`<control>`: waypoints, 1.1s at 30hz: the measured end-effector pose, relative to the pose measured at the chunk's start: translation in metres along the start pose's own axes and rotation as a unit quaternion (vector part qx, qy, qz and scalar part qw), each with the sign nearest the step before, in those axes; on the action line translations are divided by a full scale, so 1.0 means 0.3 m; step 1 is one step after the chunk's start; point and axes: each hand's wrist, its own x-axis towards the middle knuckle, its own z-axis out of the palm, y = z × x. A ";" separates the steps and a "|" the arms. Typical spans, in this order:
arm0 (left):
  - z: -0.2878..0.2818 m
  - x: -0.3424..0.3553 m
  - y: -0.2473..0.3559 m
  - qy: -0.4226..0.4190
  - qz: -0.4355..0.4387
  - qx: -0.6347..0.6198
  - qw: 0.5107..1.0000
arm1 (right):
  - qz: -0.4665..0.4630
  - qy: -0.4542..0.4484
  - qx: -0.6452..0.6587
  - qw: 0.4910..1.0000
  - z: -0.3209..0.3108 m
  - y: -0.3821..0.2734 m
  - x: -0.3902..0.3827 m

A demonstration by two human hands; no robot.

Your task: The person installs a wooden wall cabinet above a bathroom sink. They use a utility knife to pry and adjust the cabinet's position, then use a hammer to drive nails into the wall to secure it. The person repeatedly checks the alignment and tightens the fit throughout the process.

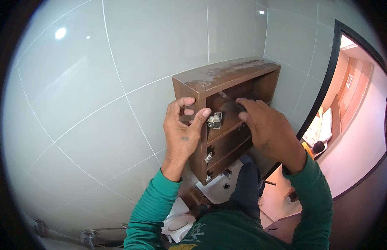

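A brown wooden wall cabinet (197,137) is fixed against the tiled wall, open at the front, with dust along its top (227,71). My left hand (183,129) grips its left side panel near the top, with curled fingers on the outer face and the thumb at the front edge. Just beside that thumb sits a metal hinge (215,120) on the panel's inner side. Lower hinges (208,157) show below it. My right hand (264,125) is curled in front of the upper compartment, around something dark and blurred that I cannot make out.
Below the cabinet are a white washbasin (212,189) and a toilet (177,225). A dark-framed doorway (327,83) opens on the right, with a person in yellow (309,150) beyond. A metal tap fitting (88,237) shows at the lower left.
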 end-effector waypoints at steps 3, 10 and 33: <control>0.030 0.022 -0.022 0.013 -0.017 -0.004 1.000 | 0.180 -0.087 0.280 0.939 -0.032 -0.004 0.034; 0.076 -0.013 -0.006 0.051 -0.017 0.036 0.998 | 0.271 -0.100 0.580 0.761 -0.038 0.006 0.013; -0.059 0.235 0.125 -0.049 0.034 0.143 0.988 | 0.372 0.050 0.527 0.763 -0.073 0.114 -0.274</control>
